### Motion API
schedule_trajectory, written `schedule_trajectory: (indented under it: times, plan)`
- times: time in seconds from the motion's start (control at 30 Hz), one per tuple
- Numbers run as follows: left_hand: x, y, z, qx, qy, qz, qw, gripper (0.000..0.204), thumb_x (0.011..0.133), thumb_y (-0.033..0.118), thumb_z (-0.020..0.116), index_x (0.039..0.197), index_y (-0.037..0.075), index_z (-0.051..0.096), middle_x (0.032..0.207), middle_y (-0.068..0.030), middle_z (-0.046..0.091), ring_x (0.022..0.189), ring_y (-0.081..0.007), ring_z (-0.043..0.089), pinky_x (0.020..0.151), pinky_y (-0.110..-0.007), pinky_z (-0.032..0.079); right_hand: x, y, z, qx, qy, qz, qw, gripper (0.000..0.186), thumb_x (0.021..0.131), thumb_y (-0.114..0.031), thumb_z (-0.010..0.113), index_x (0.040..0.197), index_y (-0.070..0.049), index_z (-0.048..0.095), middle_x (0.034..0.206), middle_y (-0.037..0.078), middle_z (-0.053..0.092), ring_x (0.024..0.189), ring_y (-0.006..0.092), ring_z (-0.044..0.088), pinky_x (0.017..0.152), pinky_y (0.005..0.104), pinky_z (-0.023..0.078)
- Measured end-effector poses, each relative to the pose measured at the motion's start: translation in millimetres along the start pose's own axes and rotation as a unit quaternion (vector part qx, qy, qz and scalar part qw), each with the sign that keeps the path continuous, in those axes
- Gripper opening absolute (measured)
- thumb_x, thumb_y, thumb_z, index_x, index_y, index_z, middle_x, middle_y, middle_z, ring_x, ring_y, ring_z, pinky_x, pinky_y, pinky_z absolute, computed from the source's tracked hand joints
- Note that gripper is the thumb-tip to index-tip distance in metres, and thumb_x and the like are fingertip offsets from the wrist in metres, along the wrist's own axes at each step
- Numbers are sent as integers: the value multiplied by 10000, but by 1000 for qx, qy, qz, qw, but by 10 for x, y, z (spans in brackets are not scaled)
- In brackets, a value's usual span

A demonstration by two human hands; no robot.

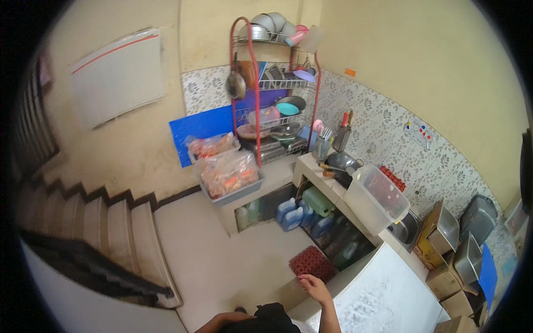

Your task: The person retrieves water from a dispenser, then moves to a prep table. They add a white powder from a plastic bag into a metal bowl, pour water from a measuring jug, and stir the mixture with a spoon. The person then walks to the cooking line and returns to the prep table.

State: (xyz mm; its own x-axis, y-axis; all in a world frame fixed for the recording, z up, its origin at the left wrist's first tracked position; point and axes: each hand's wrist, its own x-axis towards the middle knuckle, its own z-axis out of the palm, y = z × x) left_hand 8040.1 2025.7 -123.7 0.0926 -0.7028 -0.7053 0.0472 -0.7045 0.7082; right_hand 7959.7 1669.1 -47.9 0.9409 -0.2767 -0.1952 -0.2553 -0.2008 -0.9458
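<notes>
Red mat [312, 262]: long axis runs far-left to near-right; near edge partly hidden.
Right hand [314, 287]: loosely half-curled, empty.
Left hand [237, 317]: mostly hidden; cannot tell its grip.

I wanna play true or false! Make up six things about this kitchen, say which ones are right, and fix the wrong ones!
1. The mat on the floor is red. True.
2. The right hand wears a glove. False: the right hand is bare.
3. A bag sits in the grey tub. True.
4. The stairs are on the picture's right side. False: the stairs are on the left.
5. A pan hangs on the rack. True.
6. The clear bin is on the floor. False: the clear bin is up on the counter.
</notes>
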Motion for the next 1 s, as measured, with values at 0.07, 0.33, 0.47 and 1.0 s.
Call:
schedule_trajectory:
  times: [0.07, 0.33, 0.47, 1.0]
  plan:
    - [294, -83, -583, 5, -33, -19, 999, 480, 1035, 399, 443, 1312, 34, 587, 1305, -108, 604, 1214, -213, 540, 1056, -357, 396, 398, -72, -198, 68, 38, 51, 996, 260, 1016, -207, 550, 1198, -44, 641, 951, 14, 652, 871, 99, 617, 750, 261, 517]
    - [1331, 71, -2461, -11, 84, -47, 995, 487, 1011, 411, 495, 1223, -8, 624, 1189, -108, 670, 1115, -235, 599, 1002, -376, 443, 2879, 949, 230, 21, -284, -34, 958, 367, 896, -115, 612, 1250, -18, 619, 1066, 60, 679, 980, 162, 624, 868, 334, 500]
    - [1545, 1107, -3593, -391, -15, 163, 906, 426, 1007, 373, 539, 1183, 2, 653, 1075, -15, 686, 1012, -124, 595, 932, -310, 454, 4013, 1181, 904, -54, -484, -49, 872, 373, 910, -164, 589, 1242, 3, 613, 1172, 81, 670, 1042, 191, 605, 941, 330, 453]
    - [2807, 2085, -5842, -62, -193, -185, 962, 583, 978, 519, 503, 1390, 107, 515, 1382, -29, 531, 1207, -188, 525, 1045, -365, 397, 5834, 912, 273, 102, -468, 111, 871, 559, 991, -345, 531, 1427, -5, 453, 1443, 108, 481, 1336, 211, 415, 1133, 340, 303]
